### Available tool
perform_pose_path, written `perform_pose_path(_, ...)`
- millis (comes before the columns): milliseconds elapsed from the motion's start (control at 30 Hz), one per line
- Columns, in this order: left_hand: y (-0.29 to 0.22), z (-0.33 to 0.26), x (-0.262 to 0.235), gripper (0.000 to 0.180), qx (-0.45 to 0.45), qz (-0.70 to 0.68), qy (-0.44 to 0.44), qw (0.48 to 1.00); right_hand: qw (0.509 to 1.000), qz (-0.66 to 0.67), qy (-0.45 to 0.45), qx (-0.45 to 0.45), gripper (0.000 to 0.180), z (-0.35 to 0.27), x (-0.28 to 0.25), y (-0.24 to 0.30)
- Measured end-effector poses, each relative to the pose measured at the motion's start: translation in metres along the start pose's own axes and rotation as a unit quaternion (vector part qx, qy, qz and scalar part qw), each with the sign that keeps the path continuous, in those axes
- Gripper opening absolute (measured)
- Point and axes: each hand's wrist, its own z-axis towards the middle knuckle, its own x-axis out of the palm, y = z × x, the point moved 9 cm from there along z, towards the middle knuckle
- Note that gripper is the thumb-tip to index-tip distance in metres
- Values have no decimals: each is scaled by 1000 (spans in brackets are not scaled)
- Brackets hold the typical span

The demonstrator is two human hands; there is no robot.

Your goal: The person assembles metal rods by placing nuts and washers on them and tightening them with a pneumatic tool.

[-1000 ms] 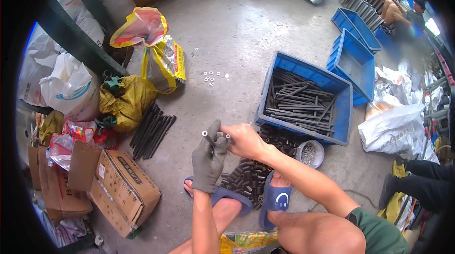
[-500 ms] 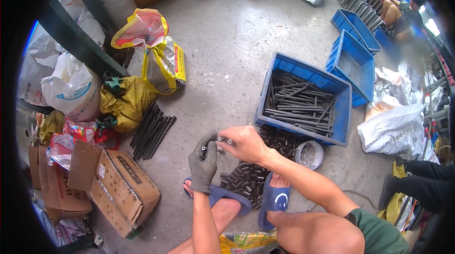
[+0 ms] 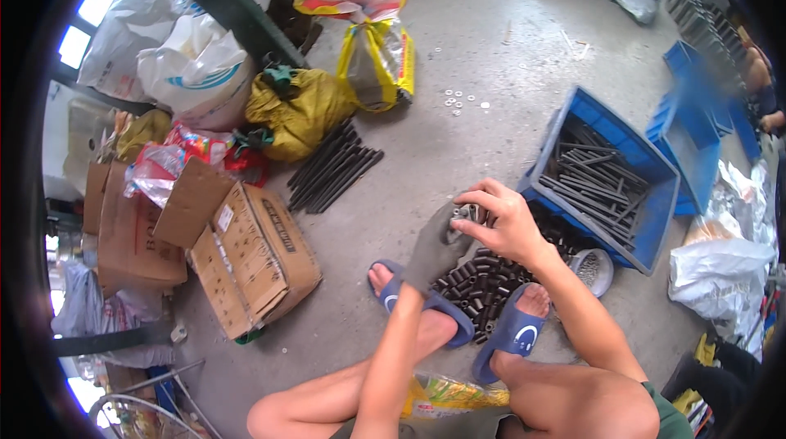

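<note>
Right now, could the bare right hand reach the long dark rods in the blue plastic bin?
Probably yes: the bare right hand is just left of the open-topped blue plastic bin, and nothing covers the long dark rods.

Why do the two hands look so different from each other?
The left hand wears a dark grey glove, while the right hand is bare. The left hand reaches up from below and is partly hidden, while the right hand lies over it from the side with fingers curled. Both meet at one small metal part above a heap of dark metal sleeves.
</note>
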Motion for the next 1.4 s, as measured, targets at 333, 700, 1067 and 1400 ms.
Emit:
perform_pose_path(333, 57, 11, -57, 27, -187, -161, -218, 944, 989, 106, -32, 99, 43, -21, -8, -21)
perform_pose_path(700, 244, 7, -220, 58, -264, -666, -267, 645, 945, 151, -16, 290, 26, -109, -3, -54)
perform_pose_path(1067, 256, -14, -214, 53, -404, -403, -254, 781, 936, 3, -195, 292, 25, -144, -158, -117)
perform_pose_path(1400, 267, -14, -224, 52, -384, -387, -213, 811, 897, -429, 70, 75, 65, -74, -177, -214)
